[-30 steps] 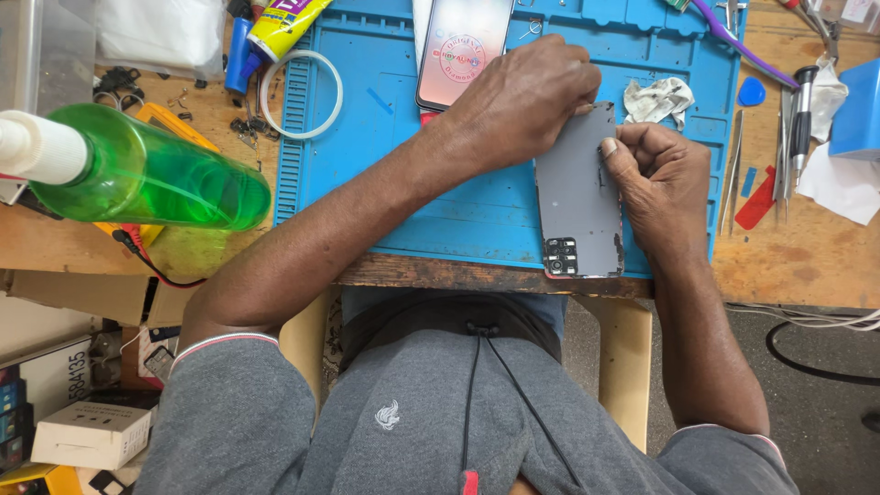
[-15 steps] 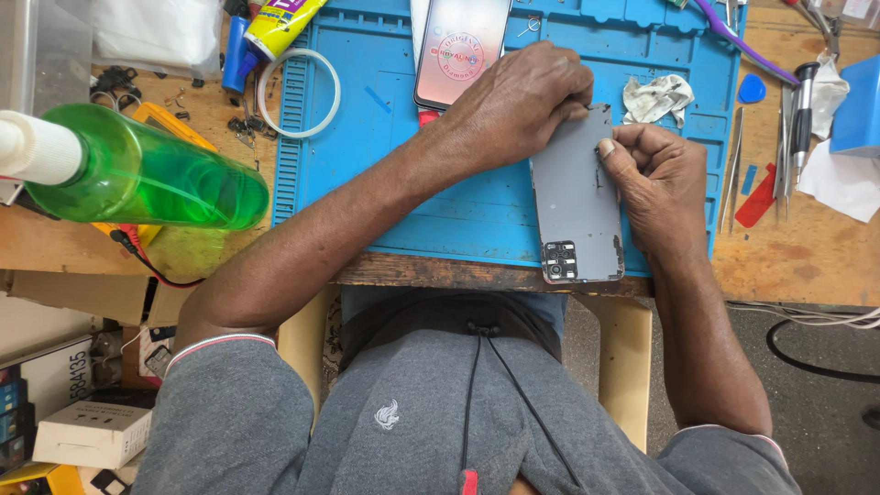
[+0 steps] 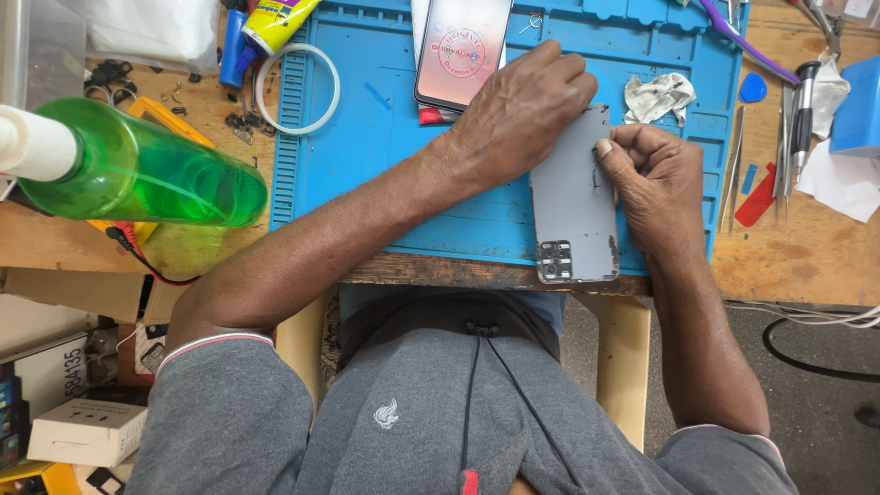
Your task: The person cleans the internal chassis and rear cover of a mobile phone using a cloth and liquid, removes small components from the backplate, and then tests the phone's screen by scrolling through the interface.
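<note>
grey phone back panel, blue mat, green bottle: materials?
Grey back panel: thin rigid sheet, matte, dark chipped patches along the right edge; plastic or coated metal, can't tell. The left hand presses its top, the right hand pinches its edge.
Blue mat: looks like moulded silicone or rubber, matte, ribbed with tray recesses.
Green bottle: translucent glossy plastic.

On the work mat the phone back cover lies between the left hand and right hand, with a phone behind it, a crumpled cloth behind the right hand, and a spray bottle far left.
</note>
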